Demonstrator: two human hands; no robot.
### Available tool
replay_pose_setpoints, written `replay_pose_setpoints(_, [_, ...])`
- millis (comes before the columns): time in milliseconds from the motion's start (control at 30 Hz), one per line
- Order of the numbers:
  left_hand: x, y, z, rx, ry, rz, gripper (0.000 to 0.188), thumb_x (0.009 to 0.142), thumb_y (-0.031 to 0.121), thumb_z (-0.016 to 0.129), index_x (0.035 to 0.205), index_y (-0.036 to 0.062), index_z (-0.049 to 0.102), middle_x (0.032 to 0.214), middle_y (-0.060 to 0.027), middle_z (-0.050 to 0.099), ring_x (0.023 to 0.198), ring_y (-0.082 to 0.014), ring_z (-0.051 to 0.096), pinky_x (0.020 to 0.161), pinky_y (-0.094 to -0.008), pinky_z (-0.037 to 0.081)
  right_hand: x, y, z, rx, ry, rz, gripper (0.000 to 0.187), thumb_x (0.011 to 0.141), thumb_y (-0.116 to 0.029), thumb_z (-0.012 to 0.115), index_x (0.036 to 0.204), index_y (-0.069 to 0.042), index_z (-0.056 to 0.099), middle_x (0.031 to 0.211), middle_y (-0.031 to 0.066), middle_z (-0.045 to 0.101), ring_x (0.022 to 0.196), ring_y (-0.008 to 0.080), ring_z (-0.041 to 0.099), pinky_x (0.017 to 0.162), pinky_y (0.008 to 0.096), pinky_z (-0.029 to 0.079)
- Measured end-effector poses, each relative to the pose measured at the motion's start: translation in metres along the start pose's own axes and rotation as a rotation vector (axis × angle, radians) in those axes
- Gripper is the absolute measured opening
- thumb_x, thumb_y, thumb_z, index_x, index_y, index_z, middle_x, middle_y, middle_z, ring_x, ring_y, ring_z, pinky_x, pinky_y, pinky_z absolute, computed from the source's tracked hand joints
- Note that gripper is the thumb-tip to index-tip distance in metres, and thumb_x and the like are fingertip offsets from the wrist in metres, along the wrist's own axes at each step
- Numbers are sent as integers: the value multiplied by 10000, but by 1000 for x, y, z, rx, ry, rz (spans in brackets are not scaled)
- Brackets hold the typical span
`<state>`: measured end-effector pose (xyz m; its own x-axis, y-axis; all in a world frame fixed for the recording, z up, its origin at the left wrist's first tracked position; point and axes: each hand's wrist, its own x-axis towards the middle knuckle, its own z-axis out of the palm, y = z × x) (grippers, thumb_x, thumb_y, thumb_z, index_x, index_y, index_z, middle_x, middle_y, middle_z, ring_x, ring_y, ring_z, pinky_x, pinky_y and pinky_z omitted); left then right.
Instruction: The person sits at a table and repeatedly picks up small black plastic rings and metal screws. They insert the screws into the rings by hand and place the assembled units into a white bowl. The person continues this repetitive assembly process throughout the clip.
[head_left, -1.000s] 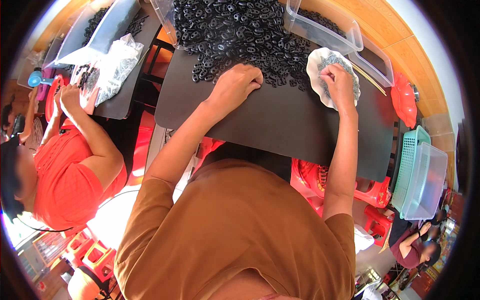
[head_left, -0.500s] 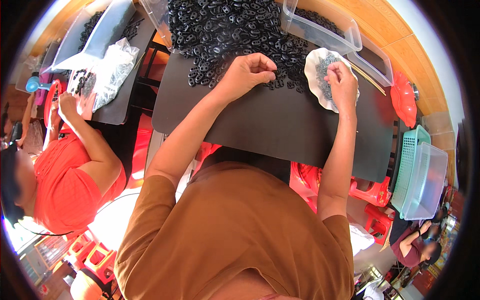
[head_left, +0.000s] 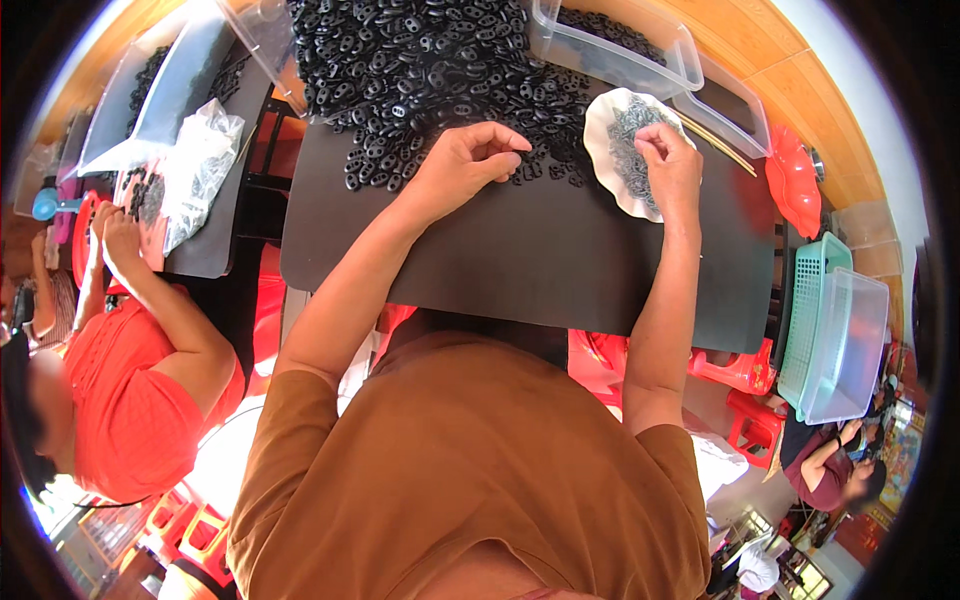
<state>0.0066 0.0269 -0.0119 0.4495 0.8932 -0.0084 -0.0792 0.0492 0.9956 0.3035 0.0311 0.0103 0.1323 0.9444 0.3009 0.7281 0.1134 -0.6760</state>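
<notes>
My left hand hovers at the near edge of a big heap of small black two-holed plastic pieces. Its thumb and fingers are curled together; anything between the tips is too small to make out. Several black pieces lie on the dark table just past its fingertips. Over a white scalloped dish is my right hand, fingers pinched. Small grey metal-looking parts fill the dish. Whatever the right fingertips hold is hidden.
A clear plastic bin with black pieces stands behind the dish, beside thin sticks. To the right are a red scalloped tray and a green basket. At left, a person in red works at another dark table.
The view has shifted slightly, moving the table and heap leftward. My right hand stays over the dish, its fingers turned more toward the parts. My left hand keeps its curled shape.
</notes>
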Motion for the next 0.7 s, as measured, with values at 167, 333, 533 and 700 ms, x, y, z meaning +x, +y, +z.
replay_pose_setpoints(167, [2, -1, 0, -10, -8, 12, 124, 922, 40, 648, 1041, 27, 680, 888, 9, 663, 822, -64, 615, 760, -207, 508, -3, -6, -6, -152, 67, -166, 86, 814, -31, 693, 893, -61, 706, 890, 73, 667, 794, 235, 668, 717, 327, 506])
replay_pose_setpoints(333, [2, 0, 0, -94, -13, 22, 96, 940, 33, 637, 1028, 17, 671, 984, -26, 672, 921, -101, 664, 816, -225, 539, -9, -23, -11, -200, -219, -116, 125, 796, -16, 701, 907, -70, 722, 903, 60, 641, 781, 237, 645, 714, 340, 494])
replay_pose_setpoints(533, [-1, 5, 5, -93, 15, 51, 101, 920, 34, 661, 1018, 12, 657, 919, -7, 667, 837, -72, 645, 750, -205, 515, -9, -17, -7, -321, -281, -191, 130, 799, -19, 698, 919, -63, 720, 914, 79, 642, 837, 292, 645, 733, 378, 484])
replay_pose_setpoints(700, [-1, 2, 0, 15, -24, 3, 145, 905, 45, 681, 1048, 31, 663, 866, 20, 660, 783, -43, 613, 733, -197, 501, -10, -19, -6, -335, -297, -194, 104, 807, -12, 687, 907, -38, 706, 921, 86, 640, 868, 300, 641, 757, 384, 480])
